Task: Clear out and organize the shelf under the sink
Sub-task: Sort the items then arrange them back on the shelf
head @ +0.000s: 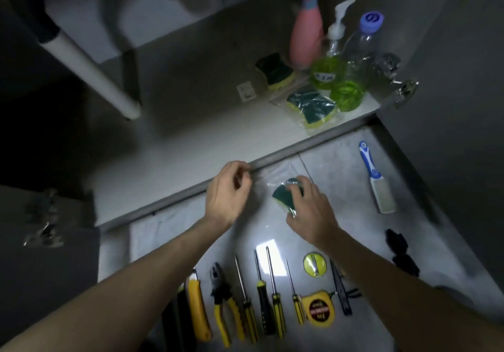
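My right hand (311,210) grips a green and yellow sponge (281,195) that sits in a clear plastic bag (275,173), low over the floor just in front of the shelf edge (174,201). My left hand (227,189) pinches the bag's left rim, its fingers curled. On the shelf at the back right lie another bagged sponge (311,107) and a bare sponge (274,69), beside a pink spray bottle (305,38), a green soap pump bottle (327,68), a clear bottle with a purple cap (365,38) and a green cup (347,95).
A white drain pipe (90,68) slants down onto the shelf at the left. On the floor lie a blue-handled brush (377,180), a black object (401,250), and a row of tools: yellow knife (199,310), pliers (222,302), several screwdrivers (272,297), tape measure (320,309).
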{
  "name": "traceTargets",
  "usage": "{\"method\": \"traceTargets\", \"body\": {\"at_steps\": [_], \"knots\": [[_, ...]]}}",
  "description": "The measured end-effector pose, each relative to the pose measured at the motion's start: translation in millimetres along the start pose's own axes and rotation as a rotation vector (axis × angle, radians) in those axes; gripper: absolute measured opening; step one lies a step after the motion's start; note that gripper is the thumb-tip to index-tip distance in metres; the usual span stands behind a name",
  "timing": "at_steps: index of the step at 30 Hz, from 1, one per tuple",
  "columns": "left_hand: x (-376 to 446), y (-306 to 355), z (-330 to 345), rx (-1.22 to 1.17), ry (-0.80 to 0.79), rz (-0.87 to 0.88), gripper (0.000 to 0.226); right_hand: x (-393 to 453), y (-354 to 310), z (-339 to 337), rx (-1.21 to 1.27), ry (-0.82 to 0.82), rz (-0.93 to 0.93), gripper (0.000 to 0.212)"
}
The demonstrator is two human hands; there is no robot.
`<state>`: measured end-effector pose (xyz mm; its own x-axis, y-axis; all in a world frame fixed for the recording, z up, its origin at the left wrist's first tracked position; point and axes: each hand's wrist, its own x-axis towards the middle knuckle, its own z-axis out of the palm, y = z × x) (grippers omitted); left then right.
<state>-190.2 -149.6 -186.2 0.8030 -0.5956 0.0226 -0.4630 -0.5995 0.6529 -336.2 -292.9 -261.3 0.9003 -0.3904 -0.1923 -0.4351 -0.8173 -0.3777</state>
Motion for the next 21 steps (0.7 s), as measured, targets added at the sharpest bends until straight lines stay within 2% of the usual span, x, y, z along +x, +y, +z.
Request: {"method": "traceTargets", "body": {"at_steps": [6,8,10,12,15,18,21], "knots": [[-112.2,-66.2,-30.2,0.05,0.209,-0.524,0.006,-0.8,-29.7,-13.0,0.217,0.175,-0.218,0.05],[-148.0,-89.1,-40.8,0.082,0.257,-0.617,0.005,-0.5,-40.8,-13.6,0.244,0.192,-0.24,0.048],[-180.5,-110.5,-47.2,0.113,0.315,-0.724,0.014,0.8,-50.7,-12.4,0.24,0.177,-0.234,0.048],[-206.6,-126.1,-46.4,0.173,0.297,-0.95,0.027,3.4,-57.6,-13.1,0.219,0.145,-0.215,0.048],[-234.2,-147.5,-40.5,0.105,0.127,-1.224,0.035,5.9,-67.1,-13.5,0.197,0.11,-0.214,0.05],[-240.4,-157.0,-37.1,-0.044,0.049,-1.283,0.034,5.7,-75.2,-16.8,0.239,0.13,-0.22,0.047],[-238.0,-153.3,-38.6,-0.04,0.152,-1.163,0.023,5.6,-79.5,-35.0,0.301,0.194,-0.325,0.043]]}}
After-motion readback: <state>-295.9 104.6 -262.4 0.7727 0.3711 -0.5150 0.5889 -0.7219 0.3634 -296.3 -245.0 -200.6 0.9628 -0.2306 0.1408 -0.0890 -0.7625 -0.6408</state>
